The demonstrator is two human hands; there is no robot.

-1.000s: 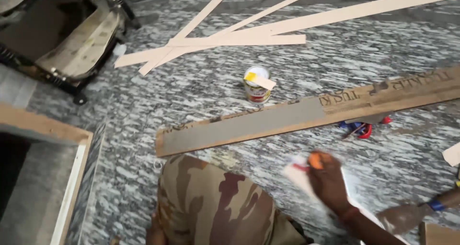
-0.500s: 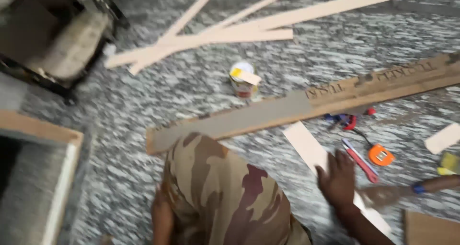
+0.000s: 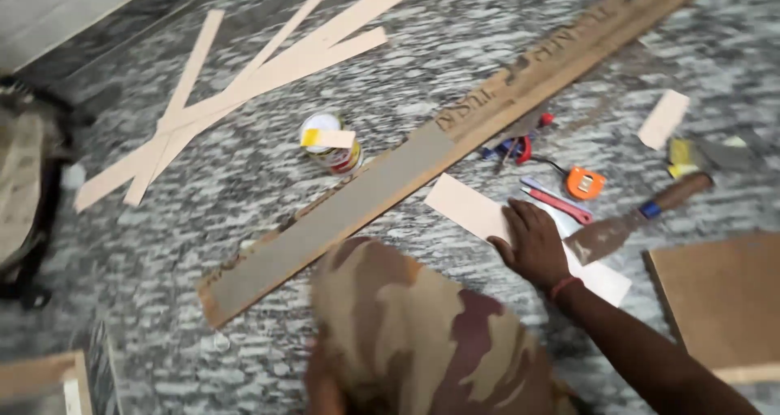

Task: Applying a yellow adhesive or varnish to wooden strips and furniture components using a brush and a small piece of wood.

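While we kneel on the speckled grey stone floor (image 3: 162, 220), our knee in camouflage cloth (image 3: 414, 334) fills the near edge of the view. Our right hand (image 3: 532, 244) lies palm down on one pale laminate strip (image 3: 487, 220), fingers (image 3: 520, 218) spread flat and gripping nothing; that strip sits just on the near side of the long plank (image 3: 390, 179). Our left hand is mostly hidden beside the knee, so we cannot tell how its fingers stand. Right of the hand rests one putty knife (image 3: 630, 220) with a brown handle, and past it a brown board (image 3: 723, 301). Between strip and plank lie one red pencil (image 3: 561, 204) and one orange tape measure (image 3: 585, 183). The plank, grey at its near end and bare brown with dark stencilled lettering farther up, crosses the floor diagonally. Just beyond it stands one small round tin (image 3: 331, 143) with a white lid, a yellow-and-white stick across it. Farther off, several long pale strips (image 3: 244, 82) cross one another.
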